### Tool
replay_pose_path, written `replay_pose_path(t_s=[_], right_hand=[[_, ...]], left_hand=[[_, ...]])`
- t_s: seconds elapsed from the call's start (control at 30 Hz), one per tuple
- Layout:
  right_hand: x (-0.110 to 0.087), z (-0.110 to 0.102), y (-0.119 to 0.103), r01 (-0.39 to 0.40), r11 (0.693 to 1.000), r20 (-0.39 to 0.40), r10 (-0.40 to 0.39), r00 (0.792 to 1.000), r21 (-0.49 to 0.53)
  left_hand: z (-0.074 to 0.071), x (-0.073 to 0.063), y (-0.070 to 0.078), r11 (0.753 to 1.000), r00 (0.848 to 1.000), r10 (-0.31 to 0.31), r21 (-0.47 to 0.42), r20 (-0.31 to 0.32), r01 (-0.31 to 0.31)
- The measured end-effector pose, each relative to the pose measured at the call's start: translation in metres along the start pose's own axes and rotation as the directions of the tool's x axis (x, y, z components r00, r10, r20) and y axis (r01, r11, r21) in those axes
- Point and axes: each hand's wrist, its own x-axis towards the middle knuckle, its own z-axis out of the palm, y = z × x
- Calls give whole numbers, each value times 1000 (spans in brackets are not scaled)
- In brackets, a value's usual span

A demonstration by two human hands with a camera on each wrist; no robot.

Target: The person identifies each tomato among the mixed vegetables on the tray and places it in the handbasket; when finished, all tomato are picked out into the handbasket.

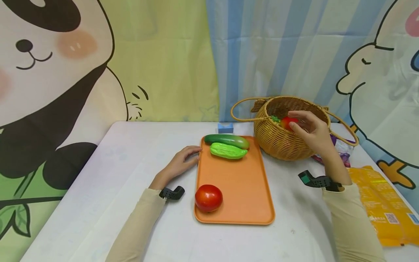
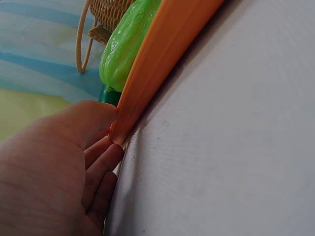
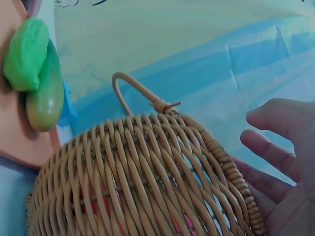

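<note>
My left hand (image 1: 183, 161) rests at the left edge of an orange tray (image 1: 240, 182), its fingertips touching the rim; the left wrist view shows this touch. On the tray lie a dark green cucumber (image 1: 226, 140), a bright green bumpy vegetable (image 1: 228, 151) and a red tomato (image 1: 208, 198). Above the rim of a wicker basket (image 1: 281, 142) is my right hand (image 1: 311, 131), thumb and fingers spread apart. A red rounded piece (image 1: 288, 123) shows in the basket beside the thumb. Between those fingers (image 3: 270, 152) the right wrist view shows nothing held.
A small blue block (image 1: 225, 128) stands behind the tray. Right of the basket lie a purple packet (image 1: 343, 151) and a large yellow bag (image 1: 383, 207). The basket's handles (image 1: 243, 109) stick out sideways. A printed curtain (image 1: 170, 65) hangs behind the white table (image 1: 131, 153).
</note>
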Motion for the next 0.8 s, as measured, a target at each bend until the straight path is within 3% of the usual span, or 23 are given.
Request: replay_pose_path(t_s=[0.2,0.33,0.6,0.8], right_hand=[[-3,8,-2,11,997,-43,-8,999,78],[-5,14,-4,11,981,-52,-1,999,195],[-6,29,-9,83,896,10,-97,995,436],[-9,40,-8,124,856,97,-198,975,502]], left_hand=[[0,0,0,1000,1000,-16,1,2,16],[1,-1,1,1000,1000,-16,-5,4,16],[-1,-1,3,1000,1000,-11,2,-2,11],[-2,0,2,1000,1000,-8,0,0,8]])
